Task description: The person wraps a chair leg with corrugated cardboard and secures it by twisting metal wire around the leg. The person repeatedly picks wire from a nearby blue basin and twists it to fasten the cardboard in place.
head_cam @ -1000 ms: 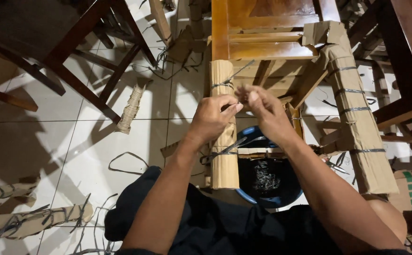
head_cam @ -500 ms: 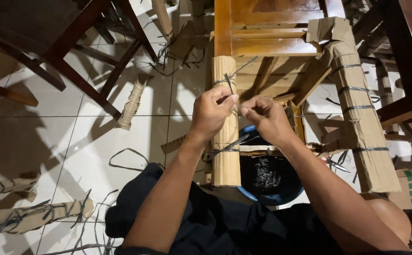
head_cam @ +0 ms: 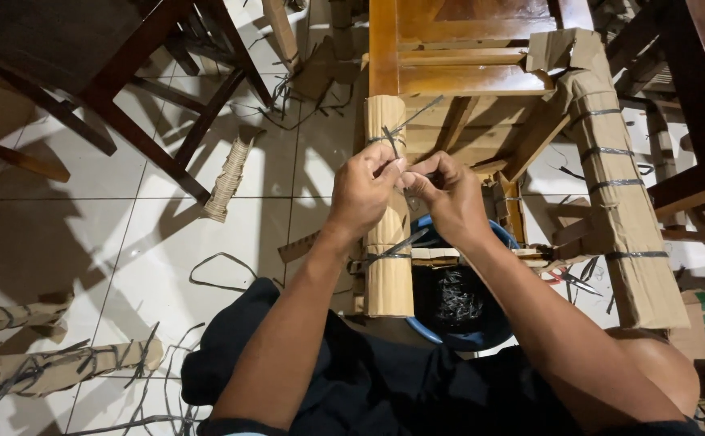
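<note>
A wooden chair leg wrapped in corrugated cardboard (head_cam: 387,266) stands upright in front of me. My left hand (head_cam: 363,190) and my right hand (head_cam: 445,194) meet against it, each pinching an end of a thin grey plastic strap (head_cam: 397,133) that circles the wrap near its top. A second grey strap (head_cam: 393,252) is tied lower on the same leg. The leg belongs to a varnished wooden chair (head_cam: 465,56) whose other leg (head_cam: 631,202) is cardboard-wrapped with several straps.
A blue bucket (head_cam: 457,335) of dark strap scraps sits under my right forearm. Scissors (head_cam: 570,278) lie on the tile to the right. Dark wooden chairs (head_cam: 126,89) stand at the left. Cardboard rolls (head_cam: 227,178) and loose straps litter the white tiled floor (head_cam: 86,242).
Both hands have slid a little lower on the wrapped leg, and the strap ends above them now stick up and out to the right.
</note>
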